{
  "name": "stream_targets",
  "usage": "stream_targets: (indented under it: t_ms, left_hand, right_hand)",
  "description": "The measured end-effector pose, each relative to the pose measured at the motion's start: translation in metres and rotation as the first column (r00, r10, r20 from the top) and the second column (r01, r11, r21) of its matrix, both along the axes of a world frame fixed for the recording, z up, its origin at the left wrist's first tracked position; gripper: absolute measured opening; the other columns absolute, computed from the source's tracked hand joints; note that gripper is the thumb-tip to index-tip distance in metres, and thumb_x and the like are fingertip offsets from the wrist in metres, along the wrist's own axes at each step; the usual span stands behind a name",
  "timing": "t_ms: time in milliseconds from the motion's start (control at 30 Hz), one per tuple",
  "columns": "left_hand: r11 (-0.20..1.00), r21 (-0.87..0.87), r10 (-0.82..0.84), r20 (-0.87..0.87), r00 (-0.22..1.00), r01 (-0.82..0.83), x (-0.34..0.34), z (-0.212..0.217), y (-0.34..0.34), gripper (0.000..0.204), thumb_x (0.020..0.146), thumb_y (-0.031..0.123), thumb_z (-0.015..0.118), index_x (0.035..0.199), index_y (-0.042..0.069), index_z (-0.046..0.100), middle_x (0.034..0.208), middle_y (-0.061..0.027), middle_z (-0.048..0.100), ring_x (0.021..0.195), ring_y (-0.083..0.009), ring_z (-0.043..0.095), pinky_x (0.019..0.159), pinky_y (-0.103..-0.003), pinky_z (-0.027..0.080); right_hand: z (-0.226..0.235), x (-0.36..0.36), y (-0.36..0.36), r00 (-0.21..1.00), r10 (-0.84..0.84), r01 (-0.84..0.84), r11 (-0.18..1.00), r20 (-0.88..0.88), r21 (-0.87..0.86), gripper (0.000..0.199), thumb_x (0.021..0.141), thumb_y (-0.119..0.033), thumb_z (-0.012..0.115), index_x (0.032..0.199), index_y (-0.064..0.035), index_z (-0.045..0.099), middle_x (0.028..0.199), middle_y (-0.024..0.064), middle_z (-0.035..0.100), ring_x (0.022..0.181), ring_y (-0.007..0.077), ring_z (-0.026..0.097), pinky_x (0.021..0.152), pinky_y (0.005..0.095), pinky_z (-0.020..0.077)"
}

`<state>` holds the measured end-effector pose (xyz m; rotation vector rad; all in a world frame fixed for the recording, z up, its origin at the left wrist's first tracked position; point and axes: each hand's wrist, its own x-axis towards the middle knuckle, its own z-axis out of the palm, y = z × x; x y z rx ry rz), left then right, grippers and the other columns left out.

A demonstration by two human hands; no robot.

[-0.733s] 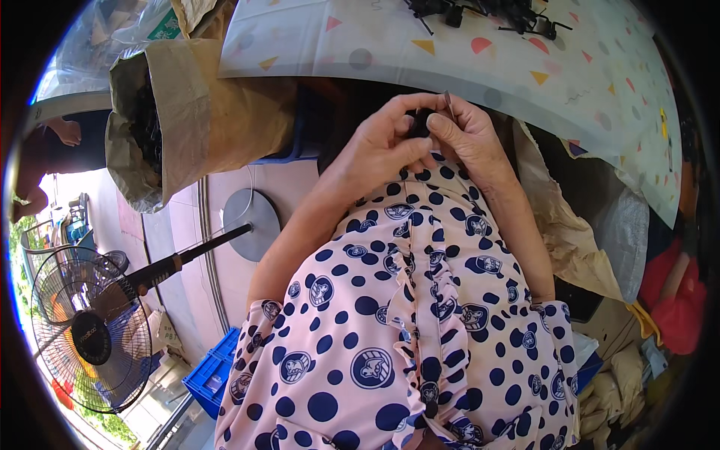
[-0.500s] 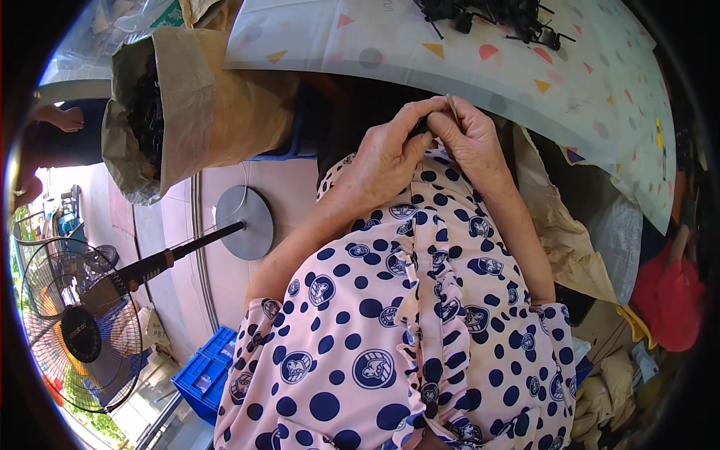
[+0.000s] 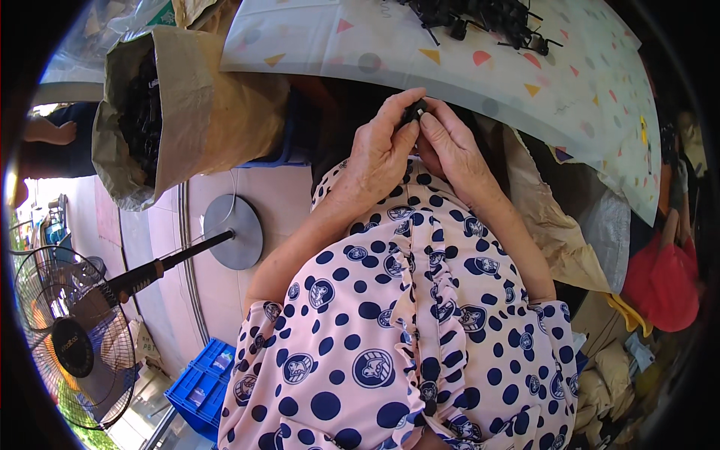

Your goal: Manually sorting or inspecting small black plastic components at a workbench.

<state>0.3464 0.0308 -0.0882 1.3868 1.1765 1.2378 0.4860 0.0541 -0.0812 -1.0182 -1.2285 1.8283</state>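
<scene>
My left hand (image 3: 377, 150) and my right hand (image 3: 459, 154) meet in front of my chest, just below the table's near edge. Between the fingertips of both is a small black part (image 3: 412, 112), mostly covered by the fingers. A small pale, shiny bit shows at the right thumb tip; what it belongs to cannot be made out. The left thumb and forefinger pinch the black part from the left, while the right fingers close on it from the other side. Beyond the hands, a pile of similar black parts (image 3: 487, 22) lies on the patterned tabletop (image 3: 405, 71).
An open brown paper sack (image 3: 199, 112) of black pieces stands left of the table. A standing fan (image 3: 75, 345) and a blue crate (image 3: 201, 386) are farther left and nearer. Another person's arm (image 3: 51, 131) shows at the left rim. Crumpled brown paper (image 3: 555, 225) hangs at the right.
The right hand has moved closer to the left, and its fingers now meet around the black part. The thin grey piece that stuck up from its fingers no longer shows. The view has shifted slightly.
</scene>
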Motion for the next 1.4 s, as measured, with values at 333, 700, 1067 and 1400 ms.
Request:
stream_targets:
  t_ms: [333, 700, 1067, 1400]
  left_hand:
    - [0.992, 0.087, 0.120, -0.348, 0.930, -0.095, 0.010, -0.001, 0.006, 0.039, 0.083, -0.008, 0.051, 0.120, 0.004, 0.054, 0.103, -0.0192, 0.063, 0.090, -0.0341, 0.063, 0.077, -0.034, 0.050]
    - [0.777, -0.552, 0.045, 0.530, 0.847, 0.304, 0.016, -0.003, 0.017, 0.031, 0.098, 0.011, 0.044, 0.129, 0.009, 0.046, 0.095, -0.0102, 0.061, 0.089, -0.0180, 0.061, 0.074, -0.025, 0.049]
    - [0.741, -0.577, 0.163, 0.649, 0.743, 0.342, -0.002, -0.022, 0.020, 0.010, 0.096, 0.020, 0.052, 0.094, 0.011, 0.053, 0.080, -0.0062, 0.059, 0.067, -0.0150, 0.055, 0.060, -0.023, 0.044]
    - [0.995, -0.004, -0.097, -0.008, 0.995, 0.097, 0.019, -0.003, 0.042, 0.032, 0.084, -0.009, 0.041, 0.113, 0.003, 0.048, 0.084, -0.0093, 0.057, 0.066, -0.0163, 0.054, 0.064, -0.027, 0.045]
  right_hand:
    - [-0.014, 0.003, 0.011, 0.999, 0.037, -0.037, 0.999, -0.023, 0.000, 0.023, 0.099, -0.016, 0.042, 0.119, -0.0066, 0.049, 0.061, -0.0051, 0.042, 0.047, 0.0028, 0.036, 0.042, 0.0181, 0.0282]
    - [-0.012, 0.152, 0.131, 0.496, -0.602, 0.043, 0.737, 0.626, 0.675, 0.026, 0.090, -0.022, 0.058, 0.111, -0.0071, 0.058, 0.079, 0.0090, 0.063, 0.072, 0.0235, 0.061, 0.071, 0.0317, 0.0480]
    - [-0.028, 0.207, 0.200, 0.106, -0.654, -0.290, 0.700, 0.749, 0.653, 0.023, 0.089, -0.027, 0.053, 0.102, -0.0082, 0.059, 0.087, 0.0176, 0.065, 0.083, 0.0385, 0.061, 0.071, 0.0439, 0.0467]
    - [-0.014, 0.177, 0.152, 0.620, -0.588, 0.383, 0.804, 0.519, 0.455, 0.020, 0.088, -0.026, 0.063, 0.082, -0.0075, 0.057, 0.055, -0.0065, 0.040, 0.047, 0.0051, 0.039, 0.045, 0.0242, 0.0312]
